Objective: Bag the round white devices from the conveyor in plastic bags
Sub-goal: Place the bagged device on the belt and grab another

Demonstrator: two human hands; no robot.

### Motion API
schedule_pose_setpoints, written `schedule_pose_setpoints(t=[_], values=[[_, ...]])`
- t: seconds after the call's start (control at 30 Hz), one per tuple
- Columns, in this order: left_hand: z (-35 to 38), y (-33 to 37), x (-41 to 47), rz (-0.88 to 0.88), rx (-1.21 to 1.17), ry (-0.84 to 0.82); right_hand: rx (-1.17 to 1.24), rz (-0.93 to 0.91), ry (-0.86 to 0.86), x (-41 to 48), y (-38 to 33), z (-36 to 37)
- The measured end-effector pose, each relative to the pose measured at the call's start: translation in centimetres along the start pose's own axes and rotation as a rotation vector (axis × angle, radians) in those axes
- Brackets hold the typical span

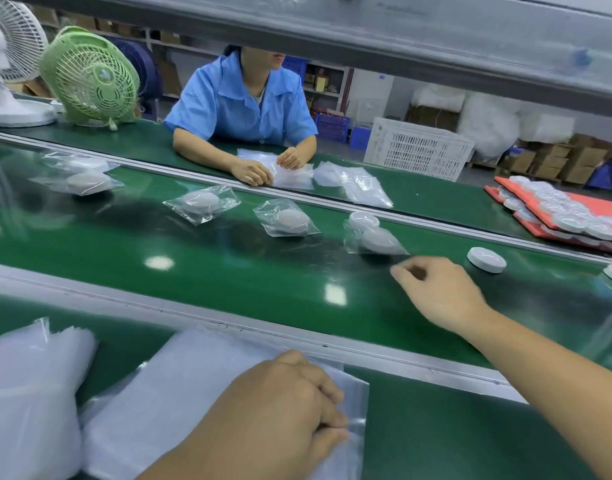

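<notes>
One unbagged device (486,259) on conveyor (228,278) nr R hand (439,292), fingers loosely curled, empty; L hand (280,407) pinches plastic bag (193,386) on worktop (436,427)

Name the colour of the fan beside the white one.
The fan is light green; head view shows it best.

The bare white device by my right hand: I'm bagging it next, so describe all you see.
The round white device is a low smooth disc, seemingly plastic, with flat top and plain side wall. It lies flat on the green conveyor belt, unbagged, just beyond the right hand, which does not touch it.
</notes>
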State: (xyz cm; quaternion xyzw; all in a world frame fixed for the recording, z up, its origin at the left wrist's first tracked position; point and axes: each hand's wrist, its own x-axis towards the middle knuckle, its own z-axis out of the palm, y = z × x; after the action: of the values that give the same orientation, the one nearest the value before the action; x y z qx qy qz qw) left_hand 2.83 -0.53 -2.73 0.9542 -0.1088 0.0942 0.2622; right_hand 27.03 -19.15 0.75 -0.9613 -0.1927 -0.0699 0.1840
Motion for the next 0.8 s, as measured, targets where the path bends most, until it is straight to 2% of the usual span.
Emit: schedule_pose_setpoints(t=[0.07,0.13,0.17,0.27,0.3,0.4,0.43,0.5,0.6,0.67,0.73,0.8], values=[[0.1,0.2,0.0,0.045,0.099,0.024,-0.391,0.011,-0.028,-2.3,3.5,-0.6],[0.3,0.5,-0.3,0.061,0.105,0.073,-0.439,0.097,-0.162,-4.4,6.9,-1.3],[0.4,0.5,-0.3,0.047,0.081,0.089,-0.402,0.119,-0.174,-5.2,8.2,-1.7],[0.7,0.6,-0.2,-0.019,-0.043,0.146,-0.214,0.069,0.021,-6.9,10.2,-2.4],[0.6,0.7,-0.2,-0.042,-0.11,0.168,-0.077,0.057,0.067,-7.7,9.7,-2.7],[-0.3,1.3,-0.1,-0.112,-0.266,0.21,0.551,0.023,0.095,-10.3,6.6,-3.0],[-0.5,1.4,-0.1,-0.13,-0.291,0.218,0.651,-0.039,0.091,-11.2,5.4,-2.9],[-0.7,1.4,-0.1,-0.161,-0.321,0.236,0.623,-0.256,0.097,-13.0,3.2,-2.5],[-0.9,1.6,-0.2,-0.227,-0.411,0.27,0.353,-0.67,0.163,-14.7,0.8,-1.8],[-1.0,1.9,-0.1,-0.256,-0.497,0.27,0.366,-0.836,0.229,-15.2,-0.4,-1.1],[-1.1,2.4,-0.1,-0.228,-0.66,0.207,0.474,-0.833,0.313,-15.8,-1.7,-0.3],[-1.3,3.2,-0.2,-0.167,-0.903,0.062,0.63,-0.68,0.384,-16.4,-2.9,0.0]])
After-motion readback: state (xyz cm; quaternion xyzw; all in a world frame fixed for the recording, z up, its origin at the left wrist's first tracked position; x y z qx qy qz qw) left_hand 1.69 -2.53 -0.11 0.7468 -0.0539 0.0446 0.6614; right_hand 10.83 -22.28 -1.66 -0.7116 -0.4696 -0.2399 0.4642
